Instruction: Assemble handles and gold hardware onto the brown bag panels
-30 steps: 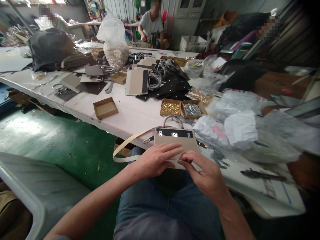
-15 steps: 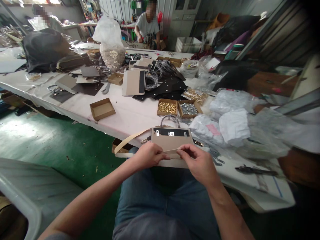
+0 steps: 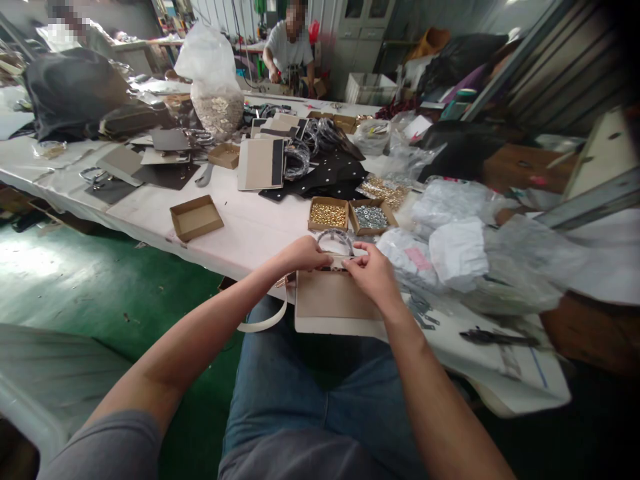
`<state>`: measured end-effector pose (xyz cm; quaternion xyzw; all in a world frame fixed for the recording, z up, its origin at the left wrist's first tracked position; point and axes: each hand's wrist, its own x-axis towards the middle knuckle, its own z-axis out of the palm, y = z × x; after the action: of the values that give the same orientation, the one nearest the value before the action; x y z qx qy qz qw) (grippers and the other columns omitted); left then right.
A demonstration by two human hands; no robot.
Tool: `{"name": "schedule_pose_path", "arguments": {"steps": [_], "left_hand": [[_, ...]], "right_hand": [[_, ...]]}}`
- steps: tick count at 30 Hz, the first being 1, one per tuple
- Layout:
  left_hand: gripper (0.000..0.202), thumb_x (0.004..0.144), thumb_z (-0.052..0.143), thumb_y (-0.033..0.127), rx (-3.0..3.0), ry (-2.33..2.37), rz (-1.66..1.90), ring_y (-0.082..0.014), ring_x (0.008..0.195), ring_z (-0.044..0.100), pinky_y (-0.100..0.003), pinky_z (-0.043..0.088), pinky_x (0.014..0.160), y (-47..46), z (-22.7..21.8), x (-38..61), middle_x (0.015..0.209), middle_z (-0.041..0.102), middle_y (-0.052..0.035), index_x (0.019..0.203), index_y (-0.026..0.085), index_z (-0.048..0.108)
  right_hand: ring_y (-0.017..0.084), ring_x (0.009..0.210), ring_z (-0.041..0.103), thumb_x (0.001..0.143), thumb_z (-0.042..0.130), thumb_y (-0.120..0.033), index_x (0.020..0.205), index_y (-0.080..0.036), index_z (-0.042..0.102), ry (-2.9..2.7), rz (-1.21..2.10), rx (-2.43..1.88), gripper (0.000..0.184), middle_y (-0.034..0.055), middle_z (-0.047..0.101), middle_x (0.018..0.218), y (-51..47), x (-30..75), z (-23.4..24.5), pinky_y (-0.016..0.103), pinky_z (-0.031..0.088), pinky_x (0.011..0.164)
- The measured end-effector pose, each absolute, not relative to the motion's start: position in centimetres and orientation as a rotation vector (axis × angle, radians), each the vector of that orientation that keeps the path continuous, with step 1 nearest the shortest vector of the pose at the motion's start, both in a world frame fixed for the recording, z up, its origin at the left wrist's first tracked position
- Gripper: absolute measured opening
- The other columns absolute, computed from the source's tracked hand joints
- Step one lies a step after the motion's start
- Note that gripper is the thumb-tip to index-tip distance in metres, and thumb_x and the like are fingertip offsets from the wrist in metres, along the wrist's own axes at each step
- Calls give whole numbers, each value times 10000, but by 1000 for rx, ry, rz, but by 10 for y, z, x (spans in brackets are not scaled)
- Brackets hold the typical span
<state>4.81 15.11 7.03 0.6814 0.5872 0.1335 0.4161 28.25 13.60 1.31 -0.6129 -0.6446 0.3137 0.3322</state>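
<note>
At the table's near edge lies a tan bag, its top partly hidden. There, the left hand and the right hand pinch a pale strip, fingers nearly closed and covering its ends.

Your beige bag lies across the tabletop's near edge, rectangular face up. Its arched handle points toward the far edge; your pale strap curves out past the near edge. A slim pale piece crosses the bag's upper part.
</note>
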Motion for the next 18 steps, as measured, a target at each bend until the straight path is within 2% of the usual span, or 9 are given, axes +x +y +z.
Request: {"name": "schedule_pose_path", "arguments": {"steps": [3,9,18], "left_hand": [[353,850,775,407,1742,1493,269,-190,575,574,-349,379,612,154,60,49,569,661,-50,579,186,731],[422,855,807,504,1649,1496,316,-163,545,493,-334,364,585,148,44,41,550,614,-28,595,182,724],[386,843,804,475,1546,1457,327,-157,478,508,-312,372,508,147,41,37,515,599,-15,601,197,690]], "right_hand": [[252,822,784,897,799,-366,1382,-218,703,-1732,801,-1627,516,18,828,832,139,283,5,371,548,824],[260,859,790,906,803,-356,1323,-225,724,-1770,771,-1643,444,14,825,821,139,281,0,370,533,828],[264,865,788,920,813,-343,1226,-252,738,-1817,691,-1692,328,17,835,848,135,274,4,356,524,790]]}}
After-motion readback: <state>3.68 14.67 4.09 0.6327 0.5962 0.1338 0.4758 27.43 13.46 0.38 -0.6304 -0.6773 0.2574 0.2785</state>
